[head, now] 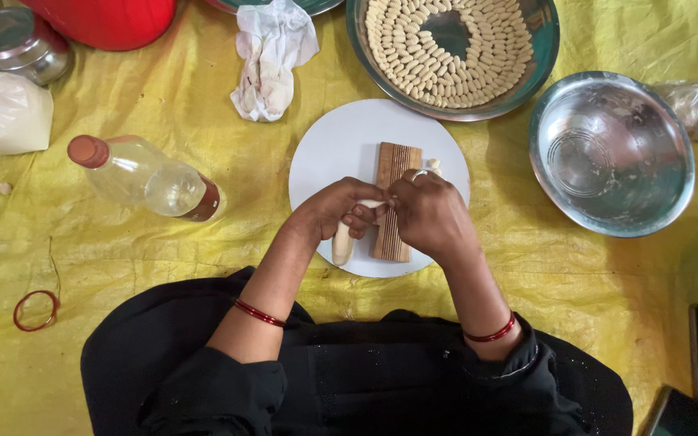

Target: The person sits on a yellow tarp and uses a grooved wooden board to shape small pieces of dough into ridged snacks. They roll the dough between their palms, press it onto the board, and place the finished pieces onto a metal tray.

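A white plastic bag lies far left, a clear bottle with a brown label on its side nearby. A steel bowl sits right, a dish of ridged pieces above. On the white plate, both hands pinch a dough roll beside the ridged wooden board: left hand curled around it, right hand apparently closed on its end.
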